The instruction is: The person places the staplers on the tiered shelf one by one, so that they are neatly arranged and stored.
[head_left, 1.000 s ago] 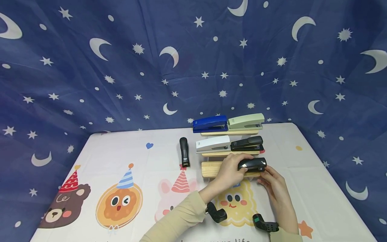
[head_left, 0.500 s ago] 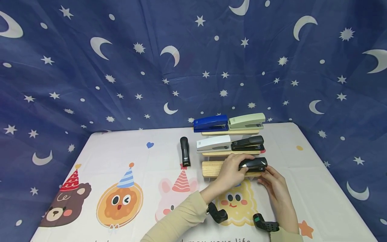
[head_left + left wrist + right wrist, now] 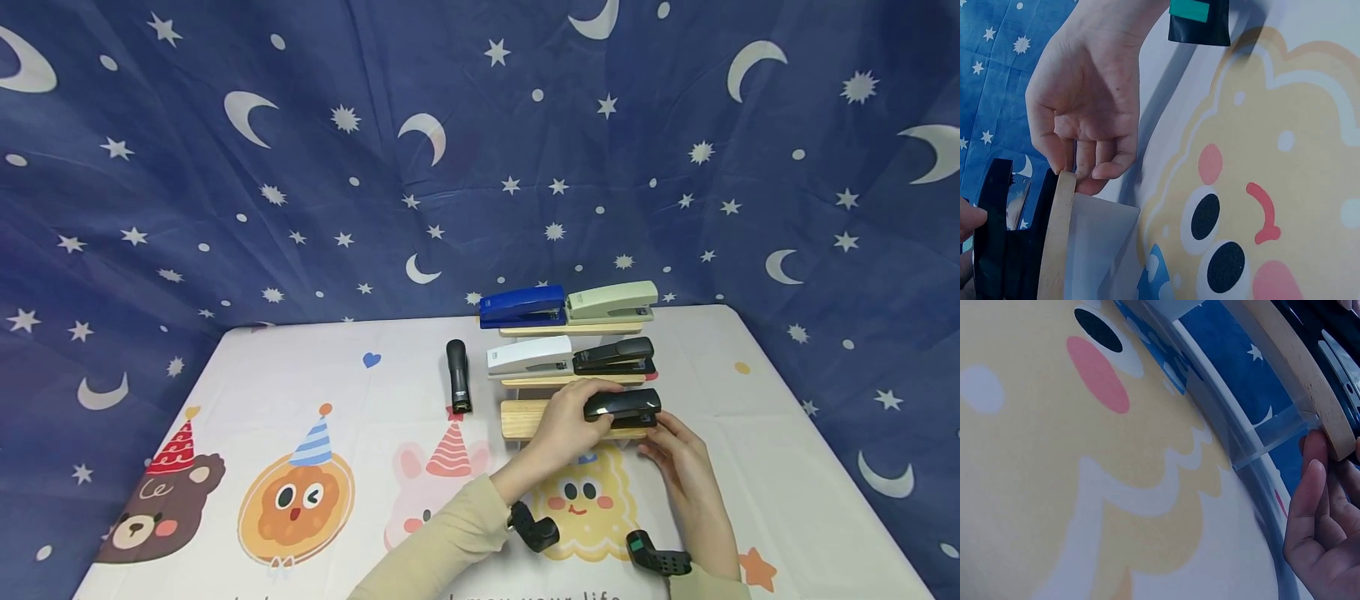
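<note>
My left hand point(image 3: 570, 417) grips a glossy black stapler point(image 3: 626, 407) from its left end, on the lowest wooden shelf point(image 3: 522, 419) of a stepped rack. In the left wrist view the stapler point(image 3: 994, 244) lies along the wood, with its front gap facing the right hand point(image 3: 1088, 100). The right hand point(image 3: 686, 462) is at the shelf's right end. Its fingertips touch the end of the wood and the stapler's base there, other fingers bent loosely. Part of the stapler's left end is hidden behind the left hand.
On the middle shelf sit a white stapler point(image 3: 528, 357) and a matte black one. A blue stapler point(image 3: 521, 307) and a pale green stapler point(image 3: 611, 302) occupy the top shelf. Another black stapler point(image 3: 458, 377) lies on the printed tablecloth point(image 3: 300, 375) left of the rack.
The black stapler and my left hand have shifted slightly to the left along the lowest shelf. The right hand stays nearly still at the shelf's end.
</note>
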`<action>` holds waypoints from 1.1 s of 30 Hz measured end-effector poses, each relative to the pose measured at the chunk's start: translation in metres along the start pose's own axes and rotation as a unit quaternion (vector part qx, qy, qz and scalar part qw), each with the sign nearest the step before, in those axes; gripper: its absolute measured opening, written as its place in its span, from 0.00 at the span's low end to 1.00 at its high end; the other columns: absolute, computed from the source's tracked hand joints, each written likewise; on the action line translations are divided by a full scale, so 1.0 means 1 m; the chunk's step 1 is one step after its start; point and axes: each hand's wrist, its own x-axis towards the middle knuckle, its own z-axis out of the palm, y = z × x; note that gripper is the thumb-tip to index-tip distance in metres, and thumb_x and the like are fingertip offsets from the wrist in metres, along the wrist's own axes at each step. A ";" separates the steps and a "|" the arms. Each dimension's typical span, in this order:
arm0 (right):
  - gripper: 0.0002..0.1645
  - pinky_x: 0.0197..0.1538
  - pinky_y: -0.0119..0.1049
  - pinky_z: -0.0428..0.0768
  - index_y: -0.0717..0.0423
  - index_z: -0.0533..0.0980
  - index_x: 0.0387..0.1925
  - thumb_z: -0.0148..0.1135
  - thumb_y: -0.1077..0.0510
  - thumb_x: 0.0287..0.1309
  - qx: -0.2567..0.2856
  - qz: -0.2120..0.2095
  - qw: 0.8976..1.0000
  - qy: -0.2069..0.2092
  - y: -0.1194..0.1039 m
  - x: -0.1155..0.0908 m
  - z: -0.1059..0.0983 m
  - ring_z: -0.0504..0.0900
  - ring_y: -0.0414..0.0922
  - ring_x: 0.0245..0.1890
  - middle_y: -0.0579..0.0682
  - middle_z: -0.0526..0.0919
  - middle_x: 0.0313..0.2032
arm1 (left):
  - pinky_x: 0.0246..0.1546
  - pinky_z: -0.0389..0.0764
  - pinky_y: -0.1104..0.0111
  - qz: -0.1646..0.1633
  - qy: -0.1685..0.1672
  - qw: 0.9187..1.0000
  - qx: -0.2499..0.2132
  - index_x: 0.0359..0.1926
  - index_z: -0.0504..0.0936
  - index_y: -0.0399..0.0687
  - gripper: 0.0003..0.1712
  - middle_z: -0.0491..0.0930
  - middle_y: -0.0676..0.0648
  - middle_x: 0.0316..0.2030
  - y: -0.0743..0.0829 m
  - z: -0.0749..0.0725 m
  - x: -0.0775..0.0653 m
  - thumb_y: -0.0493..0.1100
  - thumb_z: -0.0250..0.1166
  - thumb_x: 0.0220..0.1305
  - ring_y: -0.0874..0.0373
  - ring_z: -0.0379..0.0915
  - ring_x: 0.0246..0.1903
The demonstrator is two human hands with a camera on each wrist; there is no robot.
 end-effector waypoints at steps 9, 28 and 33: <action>0.13 0.43 0.25 0.78 0.45 0.72 0.48 0.51 0.62 0.65 0.008 -0.006 1.000 0.001 0.000 -0.001 0.001 0.77 0.32 0.38 0.33 0.77 0.39 | 0.58 0.72 0.69 0.001 0.020 1.000 -0.012 0.54 0.80 0.57 0.22 0.81 0.55 0.53 -0.005 -0.007 -0.007 0.39 0.65 0.57 0.60 0.74 0.56; 0.13 0.43 0.25 0.78 0.43 0.74 0.44 0.50 0.64 0.65 0.000 -0.007 1.000 -0.004 0.000 -0.002 0.001 0.77 0.32 0.39 0.33 0.78 0.38 | 0.54 0.74 0.69 -0.002 0.076 0.997 -0.012 0.52 0.81 0.56 0.22 0.83 0.53 0.49 -0.021 -0.035 -0.026 0.36 0.66 0.55 0.60 0.78 0.48; 0.13 0.42 0.25 0.78 0.43 0.74 0.44 0.50 0.63 0.65 -0.002 -0.011 1.000 -0.003 -0.001 -0.002 0.002 0.77 0.32 0.39 0.33 0.78 0.37 | 0.53 0.75 0.65 -0.012 0.088 0.996 -0.025 0.51 0.82 0.50 0.21 0.84 0.50 0.47 -0.028 -0.045 -0.034 0.34 0.66 0.54 0.56 0.78 0.48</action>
